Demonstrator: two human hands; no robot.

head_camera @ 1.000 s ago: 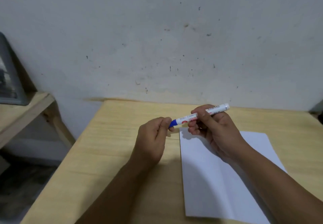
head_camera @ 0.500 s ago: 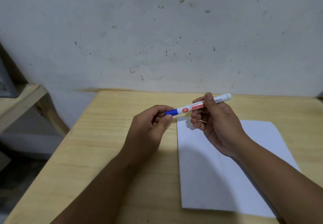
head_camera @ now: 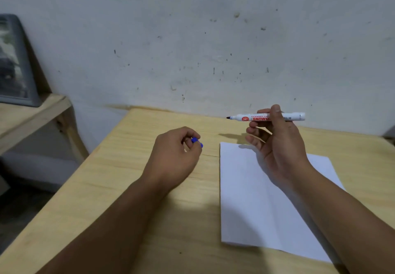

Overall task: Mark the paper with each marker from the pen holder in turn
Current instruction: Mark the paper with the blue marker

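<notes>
My right hand (head_camera: 275, 145) holds a white marker (head_camera: 252, 117) with red lettering level above the far edge of the white paper (head_camera: 252, 199). Its dark tip is bare and points left. My left hand (head_camera: 177, 156) is curled around the marker's blue cap (head_camera: 196, 141), which peeks out between the fingers, left of the paper over the wooden table (head_camera: 128, 188). The paper lies flat and shows no marks. No pen holder is in view.
A stained white wall rises just behind the table. At the left stands a lower wooden shelf (head_camera: 27, 115) with a grey framed object (head_camera: 15, 64) leaning on it. A gap to the floor separates shelf and table.
The cap has come off the marker. My left hand moved down and left with the cap, and my right hand carried the marker to the right.
</notes>
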